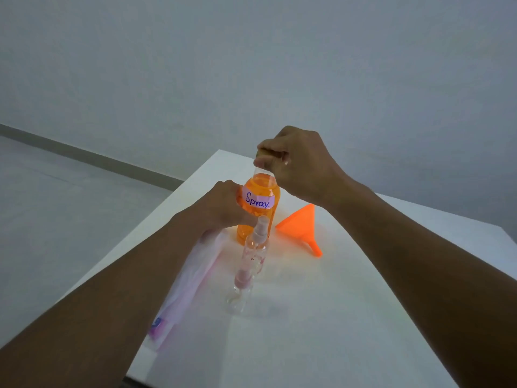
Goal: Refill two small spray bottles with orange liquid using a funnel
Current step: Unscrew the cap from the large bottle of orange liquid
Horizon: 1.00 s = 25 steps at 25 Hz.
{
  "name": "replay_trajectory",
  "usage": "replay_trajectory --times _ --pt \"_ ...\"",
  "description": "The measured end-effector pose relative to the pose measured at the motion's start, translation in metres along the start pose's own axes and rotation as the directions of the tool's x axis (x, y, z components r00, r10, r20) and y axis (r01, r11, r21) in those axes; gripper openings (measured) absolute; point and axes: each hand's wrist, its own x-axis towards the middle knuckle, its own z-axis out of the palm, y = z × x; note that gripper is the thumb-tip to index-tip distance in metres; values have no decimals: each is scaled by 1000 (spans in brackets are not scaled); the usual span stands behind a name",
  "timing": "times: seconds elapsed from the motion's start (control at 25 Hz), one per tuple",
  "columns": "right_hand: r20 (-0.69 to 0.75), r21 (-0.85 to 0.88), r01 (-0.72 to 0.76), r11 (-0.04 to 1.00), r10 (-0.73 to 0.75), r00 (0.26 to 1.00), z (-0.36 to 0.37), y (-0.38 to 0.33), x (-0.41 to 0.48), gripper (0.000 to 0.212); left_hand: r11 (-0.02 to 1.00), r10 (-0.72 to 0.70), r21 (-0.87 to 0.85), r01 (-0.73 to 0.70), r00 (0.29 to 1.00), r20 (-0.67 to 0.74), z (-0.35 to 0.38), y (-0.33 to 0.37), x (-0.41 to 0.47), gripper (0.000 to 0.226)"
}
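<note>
A large clear bottle of orange liquid (pixel 253 219) with a white label reading "Spray." stands upright on the white table (pixel 363 303). My left hand (pixel 221 205) grips its body from the left. My right hand (pixel 293 161) curls around the bottle's top, hiding the cap. Two small clear spray bottles stand in front of it: one (pixel 256 247) close to the big bottle, the other (pixel 240 292) nearer to me. Both have pinkish pump tops on. An orange funnel (pixel 300 226) lies on its side to the right, spout toward me.
A folded white plastic bag or packet (pixel 193 278) with pink and blue print lies on the table's left part, under my left forearm. The table's left edge drops to a grey floor (pixel 56 205). A plain wall stands behind.
</note>
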Motion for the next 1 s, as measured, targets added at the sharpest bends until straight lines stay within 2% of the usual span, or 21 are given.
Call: replay_trajectory --times 0.12,0.2,0.32,0.4,0.48,0.6,0.72,0.8,0.92,1.0 --pt "82 50 46 998 -50 995 -9 10 4 35 999 -21 -43 22 999 27 0 -1 0 26" --pt "178 92 20 996 -36 983 -18 13 10 48 998 -21 -53 23 999 30 0 -1 0 27" --pt "304 79 -64 995 37 952 -33 8 21 52 994 -50 -98 52 998 25 1 -2 -2 32" --pt "250 -72 -117 991 131 959 -36 -1 24 60 994 -56 -94 58 998 14 1 -3 -3 31" --pt "196 -208 -96 974 137 971 -31 -5 28 69 995 -64 -77 64 998 7 2 -3 -4 28" --pt "309 -232 6 973 68 949 -28 -9 23 57 995 -76 -71 77 997 8 2 -2 -2 28" --pt "404 -247 101 964 8 915 -38 -3 24 11 994 -84 -71 85 996 18 4 -4 -1 30" --pt "456 -233 147 961 -26 889 -45 -8 23 53 993 -86 -84 88 996 25 3 -4 -1 32" --pt "470 -162 39 986 42 882 -47 -12 26 58 991 -91 -94 94 995 31 2 -4 -2 36" --pt "392 -255 -90 963 188 901 -43 -10 29 75 991 -94 -95 96 995 24 3 -4 -2 34"
